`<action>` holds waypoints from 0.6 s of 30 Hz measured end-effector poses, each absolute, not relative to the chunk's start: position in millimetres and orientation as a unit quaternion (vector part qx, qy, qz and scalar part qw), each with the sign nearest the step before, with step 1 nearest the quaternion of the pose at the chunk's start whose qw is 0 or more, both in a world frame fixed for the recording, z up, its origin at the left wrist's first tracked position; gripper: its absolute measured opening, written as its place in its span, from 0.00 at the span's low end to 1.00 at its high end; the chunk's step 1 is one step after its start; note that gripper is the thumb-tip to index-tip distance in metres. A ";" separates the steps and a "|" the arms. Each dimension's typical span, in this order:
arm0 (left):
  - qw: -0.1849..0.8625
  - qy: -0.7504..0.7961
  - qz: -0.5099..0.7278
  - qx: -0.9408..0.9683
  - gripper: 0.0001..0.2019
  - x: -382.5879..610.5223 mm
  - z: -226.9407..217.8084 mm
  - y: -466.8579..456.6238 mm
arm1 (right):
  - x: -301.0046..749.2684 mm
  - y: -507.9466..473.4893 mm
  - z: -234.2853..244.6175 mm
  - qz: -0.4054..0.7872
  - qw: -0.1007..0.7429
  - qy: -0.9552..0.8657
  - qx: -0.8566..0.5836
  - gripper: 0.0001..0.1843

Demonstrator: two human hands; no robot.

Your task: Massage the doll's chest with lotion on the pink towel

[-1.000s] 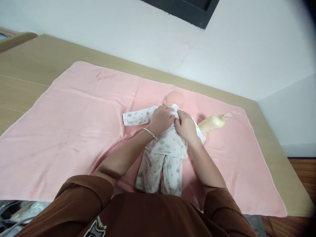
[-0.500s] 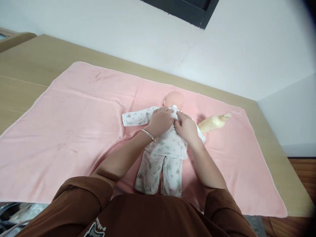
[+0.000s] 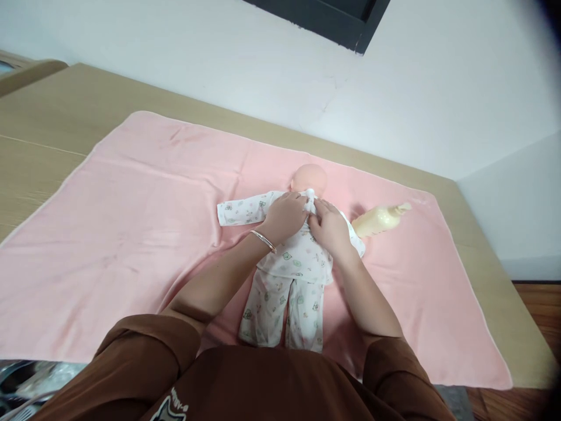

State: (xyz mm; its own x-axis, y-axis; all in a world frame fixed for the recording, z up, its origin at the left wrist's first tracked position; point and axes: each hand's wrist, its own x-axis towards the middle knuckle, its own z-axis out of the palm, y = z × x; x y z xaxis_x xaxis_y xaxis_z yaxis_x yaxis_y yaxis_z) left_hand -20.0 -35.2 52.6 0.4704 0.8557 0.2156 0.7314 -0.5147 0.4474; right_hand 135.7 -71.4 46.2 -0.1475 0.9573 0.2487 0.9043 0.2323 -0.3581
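A baby doll (image 3: 308, 176) lies on its back or front, I cannot tell which, with its bald head away from me. It wears a white printed shirt (image 3: 295, 257) and matching trousers (image 3: 265, 307). At the upper middle of the shirt, near the collar, my left hand (image 3: 287, 213) is closed on the fabric, a bracelet on its wrist. Facing it, my right hand (image 3: 328, 225) pinches the same stretch of cloth, thumb toward the left fingers. The fingertips partly cover the fastening between them. One shirt sleeve (image 3: 241, 211) stretches out to the left.
Under the doll a pink blanket (image 3: 123, 234) covers much of the wooden table (image 3: 144, 96). A pale yellow pump bottle (image 3: 379, 221) lies right of the doll, against its sleeve. Behind the table rises a white wall (image 3: 416, 105). Kitchen-like items (image 3: 39, 380) show below at the lower left.
Both hands stay at the shirt's collar with only tiny finger movement. The whole view has shifted very slightly; the doll and the bottle lie as before.
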 end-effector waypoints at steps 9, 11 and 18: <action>0.118 0.467 0.228 0.846 0.25 -14.5 33.8 -28.4 | 142.5 -55.7 34.2 0.086 0.186 -0.767 -0.609 0.34; 0.117 0.454 0.222 0.855 0.23 -16.0 37.6 -30.1 | 140.0 -59.7 38.8 0.074 0.191 -0.774 -0.599 0.32; 0.128 0.464 0.161 0.862 0.14 -25.7 60.5 -40.9 | 133.6 -80.8 62.3 0.060 0.183 -0.749 -0.634 0.23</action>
State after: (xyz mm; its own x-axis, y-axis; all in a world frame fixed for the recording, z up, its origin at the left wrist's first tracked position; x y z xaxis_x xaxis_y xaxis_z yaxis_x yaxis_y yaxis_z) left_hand -25.7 -40.9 60.5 0.5181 0.8402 0.1601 0.7578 -0.5377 0.3695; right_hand 133.6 -80.8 62.3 -0.1277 0.9717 0.1986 0.9277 0.1878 -0.3226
